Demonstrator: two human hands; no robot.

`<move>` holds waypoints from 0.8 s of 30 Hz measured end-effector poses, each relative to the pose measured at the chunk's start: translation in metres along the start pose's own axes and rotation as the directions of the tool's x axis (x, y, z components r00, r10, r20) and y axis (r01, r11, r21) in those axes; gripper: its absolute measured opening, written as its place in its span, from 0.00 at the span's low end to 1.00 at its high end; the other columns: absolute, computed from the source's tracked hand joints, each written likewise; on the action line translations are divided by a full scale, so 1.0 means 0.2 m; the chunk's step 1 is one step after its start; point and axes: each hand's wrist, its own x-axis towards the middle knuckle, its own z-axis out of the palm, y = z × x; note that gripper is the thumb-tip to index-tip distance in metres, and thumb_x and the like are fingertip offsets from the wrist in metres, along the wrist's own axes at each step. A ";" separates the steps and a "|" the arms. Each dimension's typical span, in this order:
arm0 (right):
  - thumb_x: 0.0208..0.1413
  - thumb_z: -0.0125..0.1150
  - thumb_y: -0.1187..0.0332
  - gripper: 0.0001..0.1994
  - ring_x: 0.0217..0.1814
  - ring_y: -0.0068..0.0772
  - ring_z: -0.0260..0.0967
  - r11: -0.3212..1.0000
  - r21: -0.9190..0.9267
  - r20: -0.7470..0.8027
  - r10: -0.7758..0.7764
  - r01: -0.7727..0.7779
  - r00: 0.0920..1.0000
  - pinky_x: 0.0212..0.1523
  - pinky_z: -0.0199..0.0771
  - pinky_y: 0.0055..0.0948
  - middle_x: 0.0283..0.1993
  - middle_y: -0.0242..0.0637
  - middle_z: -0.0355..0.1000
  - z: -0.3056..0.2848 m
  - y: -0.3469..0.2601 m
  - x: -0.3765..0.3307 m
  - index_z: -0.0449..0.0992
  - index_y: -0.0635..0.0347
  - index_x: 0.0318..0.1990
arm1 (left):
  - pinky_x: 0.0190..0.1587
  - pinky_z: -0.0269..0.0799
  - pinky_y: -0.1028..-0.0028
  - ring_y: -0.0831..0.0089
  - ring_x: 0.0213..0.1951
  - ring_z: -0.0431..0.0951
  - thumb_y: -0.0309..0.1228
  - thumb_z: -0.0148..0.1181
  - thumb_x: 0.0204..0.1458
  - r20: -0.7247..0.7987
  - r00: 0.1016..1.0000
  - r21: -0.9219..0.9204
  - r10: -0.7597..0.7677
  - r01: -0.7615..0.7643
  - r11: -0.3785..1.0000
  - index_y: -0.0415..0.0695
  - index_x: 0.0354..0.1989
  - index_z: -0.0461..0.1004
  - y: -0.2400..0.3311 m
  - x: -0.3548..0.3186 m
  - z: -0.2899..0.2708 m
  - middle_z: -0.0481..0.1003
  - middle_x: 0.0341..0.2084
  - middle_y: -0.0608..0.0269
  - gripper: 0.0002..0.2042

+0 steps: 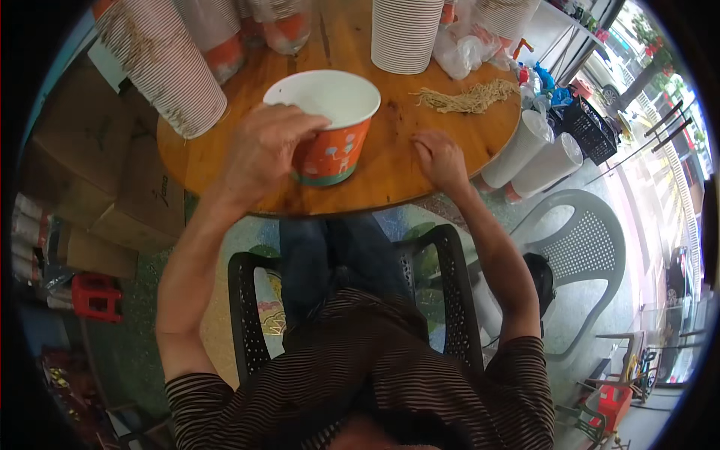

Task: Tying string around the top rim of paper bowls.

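Observation:
An orange paper cup (335, 142) with a white inside and a green band at its base stands tilted on the round wooden table (375, 187). My left hand (262, 150) wraps around the cup's left side, fingers over its rim. My right hand (439, 157) rests on the tabletop to the right of the cup, fingers curled, with nothing seen in it. A small bundle of pale straw-like strands (469, 97) lies on the table beyond my right hand.
Tall stacks of nested paper cups lie at the table's back left (161, 64) and stand at the back (405, 34). More cup stacks (536, 154) lean off the right edge. A grey plastic chair (581, 247) stands right; cardboard boxes (97, 172) left.

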 end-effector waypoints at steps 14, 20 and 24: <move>0.60 0.62 0.70 0.07 0.48 0.51 0.79 1.000 0.009 -0.084 0.019 -0.018 0.996 0.49 0.79 0.42 0.43 0.44 0.82 0.01 -0.04 -0.04 0.84 0.60 0.40 | 0.55 0.75 0.59 0.51 0.55 0.78 0.18 0.70 0.50 -0.354 0.923 0.069 -0.151 0.187 0.980 0.42 0.54 0.79 0.07 -0.60 -0.03 0.79 0.52 0.53 0.21; 0.60 0.62 0.69 0.07 0.48 0.52 0.80 0.998 0.027 -0.089 0.053 -0.051 0.995 0.49 0.79 0.42 0.42 0.46 0.82 0.01 -0.06 -0.02 0.85 0.60 0.40 | 0.56 0.75 0.59 0.51 0.55 0.78 0.21 0.68 0.56 -0.312 0.920 0.047 -0.237 0.264 0.963 0.41 0.55 0.79 0.04 -0.73 0.11 0.79 0.53 0.52 0.17; 0.60 0.62 0.69 0.07 0.48 0.53 0.80 0.998 0.032 -0.124 0.053 -0.049 0.991 0.49 0.80 0.43 0.43 0.46 0.82 0.02 -0.05 -0.02 0.84 0.60 0.40 | 0.56 0.75 0.59 0.50 0.55 0.78 0.24 0.67 0.59 -0.260 0.910 -0.074 -0.322 0.314 0.947 0.40 0.55 0.78 0.06 -0.78 0.26 0.78 0.53 0.51 0.16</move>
